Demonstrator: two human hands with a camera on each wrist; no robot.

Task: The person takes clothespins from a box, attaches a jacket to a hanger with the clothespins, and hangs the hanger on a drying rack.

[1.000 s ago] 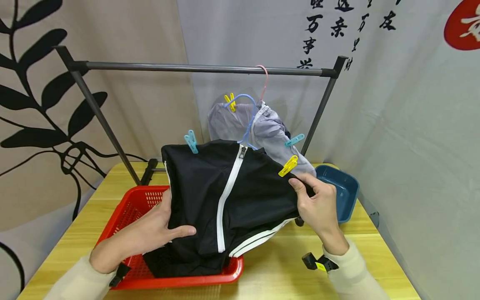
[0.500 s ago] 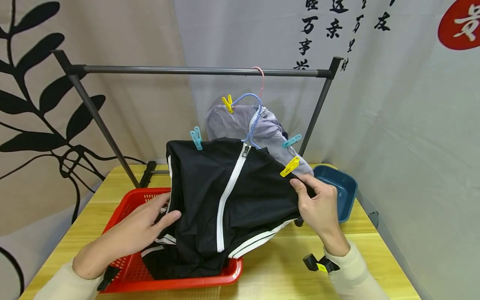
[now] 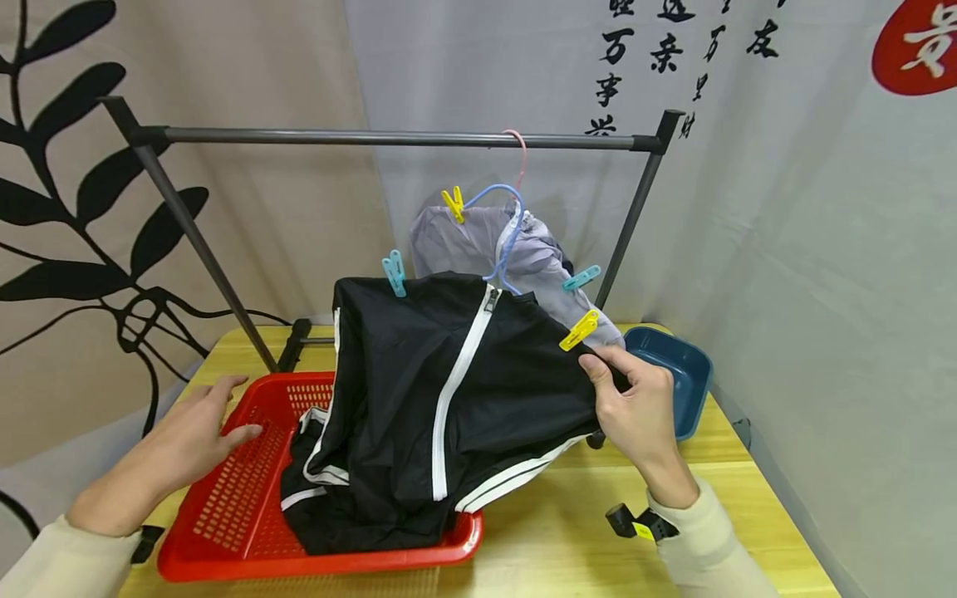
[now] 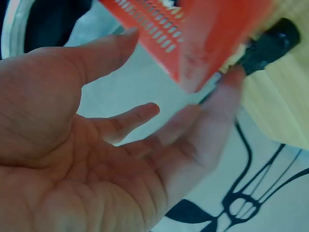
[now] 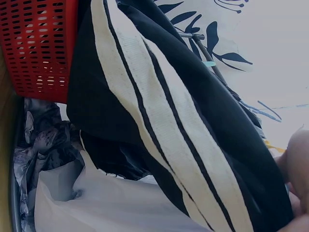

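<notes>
A black zip jacket [image 3: 396, 374] with a white zipper strip and white stripes hangs on a blue hanger [image 3: 512, 241], its lower part lying in a red perforated basket [image 3: 321, 568]. One blue clothespin [image 3: 394, 274] and one yellow clothespin [image 3: 579, 330] are clipped along its shoulders. My right hand [image 3: 637, 407] pinches the jacket's fabric just below the yellow clothespin; the striped sleeve [image 5: 159, 96] fills the right wrist view. At the basket's left side, my left hand [image 3: 183, 436] is spread and holds nothing. Whether its fingers touch the rim, I cannot tell.
A grey rack [image 3: 389, 137] stands on the wooden table [image 3: 553, 531]. From a pink hanger [image 3: 520, 162] on its bar hangs a pale purple garment [image 3: 459, 241] with more clothespins. A blue tray [image 3: 684, 374] sits at the right, behind my right hand.
My left hand has let go of the jacket's left side and moved left to the basket's edge. The right hand keeps its hold, and the jacket has shifted only slightly.
</notes>
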